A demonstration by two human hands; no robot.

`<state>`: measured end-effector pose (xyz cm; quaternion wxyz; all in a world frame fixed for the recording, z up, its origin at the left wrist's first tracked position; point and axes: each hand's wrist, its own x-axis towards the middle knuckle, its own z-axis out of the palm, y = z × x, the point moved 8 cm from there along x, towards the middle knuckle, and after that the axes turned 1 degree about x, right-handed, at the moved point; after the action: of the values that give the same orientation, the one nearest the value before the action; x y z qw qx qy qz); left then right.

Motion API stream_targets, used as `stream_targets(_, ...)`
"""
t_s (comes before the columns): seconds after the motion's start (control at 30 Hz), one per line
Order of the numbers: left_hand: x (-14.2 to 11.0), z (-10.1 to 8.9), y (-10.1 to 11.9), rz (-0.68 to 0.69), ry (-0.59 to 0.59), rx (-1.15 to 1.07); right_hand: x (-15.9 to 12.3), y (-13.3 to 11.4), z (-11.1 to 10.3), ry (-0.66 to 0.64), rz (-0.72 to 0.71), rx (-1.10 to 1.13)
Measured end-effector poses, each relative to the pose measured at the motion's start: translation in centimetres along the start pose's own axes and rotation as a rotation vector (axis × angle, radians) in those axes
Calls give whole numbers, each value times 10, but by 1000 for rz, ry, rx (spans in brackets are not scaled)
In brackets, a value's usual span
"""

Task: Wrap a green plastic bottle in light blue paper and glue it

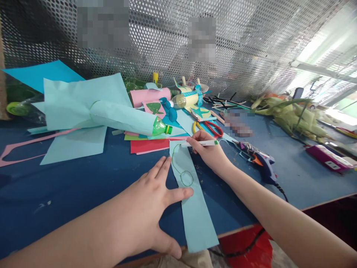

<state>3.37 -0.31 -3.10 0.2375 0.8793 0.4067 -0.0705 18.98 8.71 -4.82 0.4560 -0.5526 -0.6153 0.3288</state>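
My right hand [205, 149] is closed around a white marker with a green end [208, 143], its tip at the top of a light blue paper strip [196, 212]. Green lines on the strip form a small circle and a longer curve running up from it. The strip's near end hangs past the table's edge. With fingers spread, my left hand [156, 190] lies along the strip's left side, one finger resting on the paper below the circle. Just beyond the strip lie red paper sheets [149, 146] and a green-necked bottle wrapped in light blue paper [125, 117].
Scissors with red and yellow handles [213, 129] lie beyond my right hand. A glue gun [263, 163] with its cord is to the right. Paper-wrapped bottles [150, 96] stand at the back, corn husks [290, 111] and a purple box [329, 157] at far right. Perforated metal mesh [156, 48] rises behind.
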Motion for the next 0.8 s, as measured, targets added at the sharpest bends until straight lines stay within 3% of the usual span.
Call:
stream_targets(0.23, 0, 0, -1, 8, 20, -10, 1, 0, -4, 26, 0, -66)
stream_targets(0.5, 5, 5, -6, 30, -68, -66, 0, 5, -10, 14, 41, -43)
stream_targets(0.8, 3, 0, -2, 10, -36, -38, -4, 11, -11, 2, 142, 175)
